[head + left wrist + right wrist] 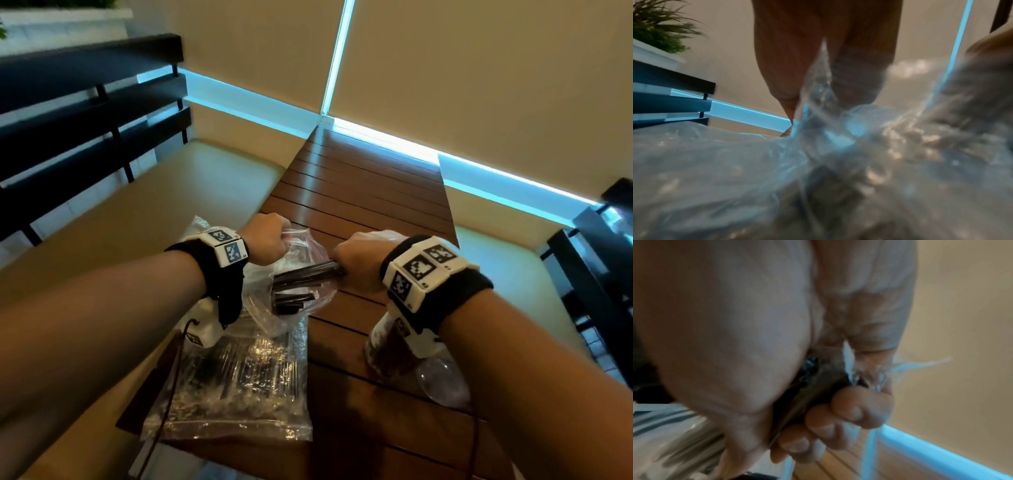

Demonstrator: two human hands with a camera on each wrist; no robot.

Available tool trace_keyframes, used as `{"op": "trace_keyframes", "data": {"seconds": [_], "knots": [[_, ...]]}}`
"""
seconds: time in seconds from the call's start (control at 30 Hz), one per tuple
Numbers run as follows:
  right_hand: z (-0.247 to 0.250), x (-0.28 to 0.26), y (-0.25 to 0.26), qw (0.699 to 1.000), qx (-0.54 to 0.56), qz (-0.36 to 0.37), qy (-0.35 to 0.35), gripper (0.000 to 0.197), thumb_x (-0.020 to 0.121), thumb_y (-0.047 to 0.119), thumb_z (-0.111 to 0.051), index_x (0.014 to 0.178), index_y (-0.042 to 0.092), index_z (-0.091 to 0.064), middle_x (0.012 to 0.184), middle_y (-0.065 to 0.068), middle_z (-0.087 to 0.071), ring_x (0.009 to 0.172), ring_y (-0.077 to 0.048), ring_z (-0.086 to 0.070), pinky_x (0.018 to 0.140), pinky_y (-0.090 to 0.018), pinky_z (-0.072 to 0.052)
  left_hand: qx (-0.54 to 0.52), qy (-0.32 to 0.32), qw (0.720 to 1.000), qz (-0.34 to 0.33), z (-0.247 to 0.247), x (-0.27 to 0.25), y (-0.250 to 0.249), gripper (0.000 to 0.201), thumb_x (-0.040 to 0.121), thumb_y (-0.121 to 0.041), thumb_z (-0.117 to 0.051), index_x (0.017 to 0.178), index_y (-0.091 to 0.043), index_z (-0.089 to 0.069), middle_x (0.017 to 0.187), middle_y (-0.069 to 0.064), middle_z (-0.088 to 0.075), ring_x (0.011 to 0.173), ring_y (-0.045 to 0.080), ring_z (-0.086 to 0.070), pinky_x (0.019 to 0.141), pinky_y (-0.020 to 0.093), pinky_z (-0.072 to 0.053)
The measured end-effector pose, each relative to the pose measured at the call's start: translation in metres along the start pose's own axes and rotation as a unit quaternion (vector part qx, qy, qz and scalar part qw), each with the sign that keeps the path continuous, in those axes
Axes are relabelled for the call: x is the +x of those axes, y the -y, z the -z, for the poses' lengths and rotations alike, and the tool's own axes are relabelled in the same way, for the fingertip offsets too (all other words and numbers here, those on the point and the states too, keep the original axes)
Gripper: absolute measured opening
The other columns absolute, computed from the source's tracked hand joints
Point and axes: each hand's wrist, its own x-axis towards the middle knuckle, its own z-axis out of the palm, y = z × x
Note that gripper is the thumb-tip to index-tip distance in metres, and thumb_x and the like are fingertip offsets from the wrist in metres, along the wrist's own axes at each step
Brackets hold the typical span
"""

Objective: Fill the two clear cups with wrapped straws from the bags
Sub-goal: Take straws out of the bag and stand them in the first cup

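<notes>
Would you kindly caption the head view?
Left hand holds the bag open; right hand grips black wrapped straws.

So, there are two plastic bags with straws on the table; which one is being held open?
The upper bag, farther from the person: the left hand pinches its rim while the right hand grips a bundle of dark straws. The nearer bag lies flat, untouched.

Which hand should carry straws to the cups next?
Right. The right hand already grips the bundle of dark straws, and the clear cups sit below that wrist. The left hand is busy pinching the upper bag open.
</notes>
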Motion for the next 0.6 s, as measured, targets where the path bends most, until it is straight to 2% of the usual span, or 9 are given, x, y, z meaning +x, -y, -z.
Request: {"op": "trace_keyframes", "data": {"seconds": [0.07, 0.13, 0.2, 0.3, 0.37, 0.43, 0.47, 0.53, 0.6], "knots": [[0.016, -0.025, -0.02, 0.999, -0.011, -0.032, 0.011, 0.03, 0.092, 0.05, -0.056, 0.099, 0.022, -0.063, 0.075, 0.007, -0.053, 0.073, -0.015, -0.055, 0.063, -0.03, -0.044, -0.033, -0.004, 0.999, 0.025, 0.002, -0.001, -0.008, 0.014, 0.09, -0.017, -0.057, 0.092, -0.009, -0.068, 0.092, 0.01, -0.07, 0.085, 0.03, -0.064, 0.068, 0.031, -0.047], [0.03, -0.051, -0.04, 0.998, -0.019, -0.066, 0.014, 0.028, 0.091, 0.048, -0.057, 0.101, 0.023, -0.065, 0.076, 0.006, -0.055, 0.073, -0.015, -0.057, 0.067, -0.031, -0.047, -0.093, 0.004, 0.994, 0.051, 0.005, -0.002, -0.021, 0.013, 0.089, -0.02, -0.061, 0.09, -0.01, -0.069, 0.086, 0.011, -0.072, 0.076, 0.029, -0.068, 0.066, 0.034, -0.057], [0.041, -0.079, -0.056, 0.995, -0.025, -0.095, -0.001, 0.028, 0.091, 0.047, -0.057, 0.101, 0.022, -0.065, 0.077, 0.005, -0.056, 0.078, -0.02, -0.059, 0.07, -0.032, -0.05, -0.129, 0.002, 0.989, 0.068, 0.009, -0.002, -0.038, 0.013, 0.088, -0.023, -0.064, 0.084, -0.011, -0.068, 0.075, 0.008, -0.067, 0.063, 0.025, -0.062, 0.057, 0.029, -0.052], [0.052, -0.119, -0.074, 0.99, -0.024, -0.139, -0.025, 0.031, 0.092, 0.047, -0.055, 0.104, 0.02, -0.063, 0.086, 0.002, -0.059, 0.082, -0.022, -0.058, 0.07, -0.03, -0.045, -0.138, -0.005, 0.988, 0.072, 0.012, -0.002, -0.064, 0.009, 0.086, -0.014, -0.062, 0.079, -0.009, -0.064, 0.07, 0.009, -0.061, 0.062, 0.026, -0.059, 0.049, 0.025, -0.043], [0.055, -0.142, -0.086, 0.985, -0.015, -0.167, -0.038, 0.029, 0.094, 0.048, -0.054, 0.104, 0.022, -0.06, 0.087, 0.001, -0.055, 0.082, -0.022, -0.054, 0.07, -0.03, -0.04, -0.127, 0.0, 0.99, 0.063, 0.01, -0.004, -0.08, 0.011, 0.088, -0.014, -0.061, 0.086, -0.006, -0.068, 0.075, 0.013, -0.064, 0.073, 0.03, -0.064, 0.056, 0.028, -0.046], [0.054, -0.16, -0.099, 0.98, 0.011, -0.189, -0.064, 0.027, 0.095, 0.047, -0.052, 0.102, 0.022, -0.058, 0.089, -0.001, -0.055, 0.083, -0.022, -0.051, 0.071, -0.03, -0.04, -0.116, 0.014, 0.991, 0.06, 0.004, -0.006, -0.092, 0.022, 0.089, -0.028, -0.065, 0.09, -0.007, -0.071, 0.083, 0.008, -0.068, 0.081, 0.027, -0.065, 0.066, 0.031, -0.049], [0.052, -0.167, -0.104, 0.977, 0.029, -0.197, -0.081, 0.026, 0.095, 0.047, -0.051, 0.1, 0.022, -0.056, 0.093, -0.002, -0.057, 0.084, -0.023, -0.05, 0.071, -0.031, -0.04, -0.121, 0.024, 0.991, 0.059, 0.0, -0.008, -0.097, 0.023, 0.087, -0.029, -0.067, 0.095, -0.007, -0.072, 0.091, 0.007, -0.071, 0.087, 0.025, -0.066, 0.072, 0.032, -0.052], [0.043, -0.174, -0.111, 0.967, 0.083, -0.21, -0.12, 0.026, 0.096, 0.049, -0.049, 0.096, 0.023, -0.049, 0.096, -0.002, -0.054, 0.087, -0.023, -0.049, 0.073, -0.032, -0.039, -0.15, 0.035, 0.987, 0.044, -0.004, -0.01, -0.104, 0.031, 0.082, -0.018, -0.067, 0.11, -0.005, -0.069, 0.109, 0.009, -0.07, 0.098, 0.025, -0.066, 0.084, 0.037, -0.056], [0.027, -0.17, -0.11, 0.95, 0.142, -0.22, -0.168, 0.028, 0.096, 0.05, -0.047, 0.099, 0.022, -0.048, 0.095, -0.001, -0.053, 0.088, -0.025, -0.051, 0.072, -0.032, -0.038, -0.227, 0.033, 0.973, 0.015, 0.004, -0.014, -0.111, 0.052, 0.076, -0.015, -0.064, 0.127, -0.007, -0.059, 0.124, 0.008, -0.063, 0.108, 0.023, -0.062, 0.09, 0.037, -0.054]]}}
